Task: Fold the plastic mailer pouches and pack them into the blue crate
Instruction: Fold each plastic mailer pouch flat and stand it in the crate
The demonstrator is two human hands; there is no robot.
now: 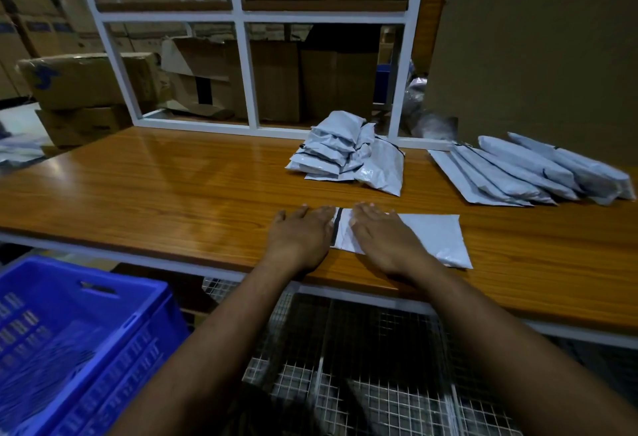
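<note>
Both hands lie flat with straight fingers at the near edge of the wooden surface (pixel 172 194): the left hand (pixel 299 236) and the right hand (pixel 381 239) press on a grey mailer pouch (pixel 431 239). Farther off sit a pile of folded pouches (pixel 341 152) and, to the right, a row of unfolded pouches (pixel 531 170). The blue crate (pixel 79 342) stands near left, below the surface.

Two hands, left (pixel 299 236) and right (pixel 383 236); one flat mailer pouch (pixel 431 239) beneath them; one heap of folded pouches (pixel 345 156), number not countable; about six unfolded pouches in a row (pixel 531 170); one blue crate (pixel 83 339); one wooden surface (pixel 172 194).
</note>
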